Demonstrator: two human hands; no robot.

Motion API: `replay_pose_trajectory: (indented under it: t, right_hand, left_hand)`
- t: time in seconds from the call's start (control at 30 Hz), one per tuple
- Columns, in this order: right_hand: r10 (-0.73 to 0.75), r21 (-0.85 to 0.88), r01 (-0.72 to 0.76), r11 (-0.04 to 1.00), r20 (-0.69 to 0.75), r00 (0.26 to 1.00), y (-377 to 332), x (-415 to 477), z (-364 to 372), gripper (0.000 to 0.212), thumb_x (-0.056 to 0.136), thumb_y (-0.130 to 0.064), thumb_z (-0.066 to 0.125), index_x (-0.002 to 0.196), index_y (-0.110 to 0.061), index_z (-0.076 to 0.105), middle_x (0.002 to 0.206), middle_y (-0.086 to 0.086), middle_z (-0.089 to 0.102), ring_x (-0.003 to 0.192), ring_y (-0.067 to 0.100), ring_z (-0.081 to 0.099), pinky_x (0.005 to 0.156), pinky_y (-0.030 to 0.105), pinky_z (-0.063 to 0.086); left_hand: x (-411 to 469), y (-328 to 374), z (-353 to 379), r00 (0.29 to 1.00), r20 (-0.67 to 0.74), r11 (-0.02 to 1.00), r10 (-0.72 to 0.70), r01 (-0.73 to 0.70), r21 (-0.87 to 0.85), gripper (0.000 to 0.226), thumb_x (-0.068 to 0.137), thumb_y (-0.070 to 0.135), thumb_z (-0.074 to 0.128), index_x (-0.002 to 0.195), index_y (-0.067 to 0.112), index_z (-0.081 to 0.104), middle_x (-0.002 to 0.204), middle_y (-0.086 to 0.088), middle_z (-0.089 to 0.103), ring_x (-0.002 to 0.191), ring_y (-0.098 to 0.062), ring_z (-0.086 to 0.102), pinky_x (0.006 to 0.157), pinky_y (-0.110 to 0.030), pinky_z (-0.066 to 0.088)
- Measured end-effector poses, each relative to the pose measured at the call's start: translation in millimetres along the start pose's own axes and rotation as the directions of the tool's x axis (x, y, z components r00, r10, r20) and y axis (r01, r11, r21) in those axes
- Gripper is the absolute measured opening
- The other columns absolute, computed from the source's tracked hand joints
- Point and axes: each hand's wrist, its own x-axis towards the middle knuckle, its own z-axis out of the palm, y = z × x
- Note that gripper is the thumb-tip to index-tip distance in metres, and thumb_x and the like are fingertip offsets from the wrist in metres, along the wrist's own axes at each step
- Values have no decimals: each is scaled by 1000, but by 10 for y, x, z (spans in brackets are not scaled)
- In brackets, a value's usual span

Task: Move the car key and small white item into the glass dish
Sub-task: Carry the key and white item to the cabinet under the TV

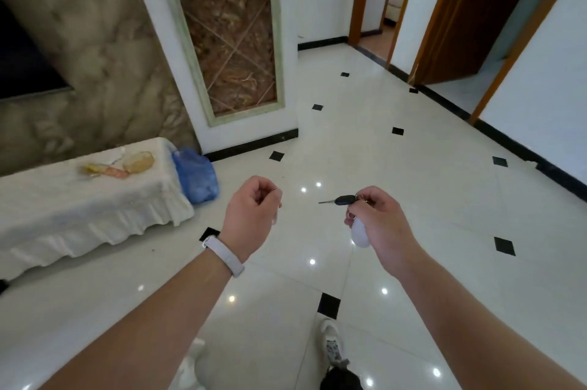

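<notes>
Car key (340, 200), black rounded plastic head with a slim metal blade jutting out level to the left, pinched at its ring end in the right hand (376, 218). Small white item (360, 233), smooth and egg-shaped, dangling just under the same closed fingers, touching the palm edge. Both held in the air above the floor (413, 183), glossy cream tile set with small black diamond insets and dotted with lamp reflections. Left hand (254, 210) loosely curled nearby, thumb to fingertips, possibly on something thin and clear; cannot tell what. Soft pale band (224, 254) snug around the left wrist. Glass dish (138, 162), shallow, round, amber-tinted, well apart at the far end of the bench (79, 208), draped in a white ruffled cloth. Crinkled blue plastic bag (195, 176) slumped on the floor against the bench's end
</notes>
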Motion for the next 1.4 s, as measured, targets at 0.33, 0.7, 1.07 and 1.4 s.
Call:
replay_pose_trajectory:
  t: [0.33, 0.7, 1.07, 1.4]
  right_hand:
    - [54, -7, -54, 999, 216, 975, -272, 1863, 236, 4, 72, -14, 55, 69, -17, 57, 56, -1, 65, 56, 15, 60, 52, 29, 38]
    - [-4, -17, 13, 1000, 460, 888, -569, 2906, 1139, 15, 80, -4, 56, 69, -14, 58, 61, 5, 62, 56, 14, 61, 54, 26, 44]
    - [24, -141, 61, 988, 535, 845, -726, 3912, 2832, 10, 72, -19, 57, 66, -26, 62, 57, -1, 67, 55, 10, 62, 49, 21, 46]
    - [0, -173, 121, 977, 575, 818, -1174, 4649, 4603, 8, 67, -19, 55, 65, -25, 60, 56, 3, 64, 57, 19, 59, 54, 32, 43]
  left_hand:
    - [1336, 98, 240, 978, -199, 993, -68, 86, 84, 9, 88, 17, 58, 79, 19, 59, 60, 2, 64, 52, -10, 54, 51, -26, 48]
    - [2000, -40, -448, 862, -489, 987, -134, 162, 16, 13, 84, 16, 58, 73, 22, 59, 58, 3, 62, 51, -9, 52, 48, -22, 45]
    - [3147, -573, -1487, 779, -598, 978, -187, 205, -38, 7, 90, 13, 59, 83, 14, 61, 72, -7, 67, 63, -13, 58, 61, -28, 50]
    - [4315, -947, -2911, 751, -626, 972, -207, 228, -49, 6, 91, 11, 56, 87, 7, 59, 71, -8, 65, 54, -9, 56, 55, -20, 48]
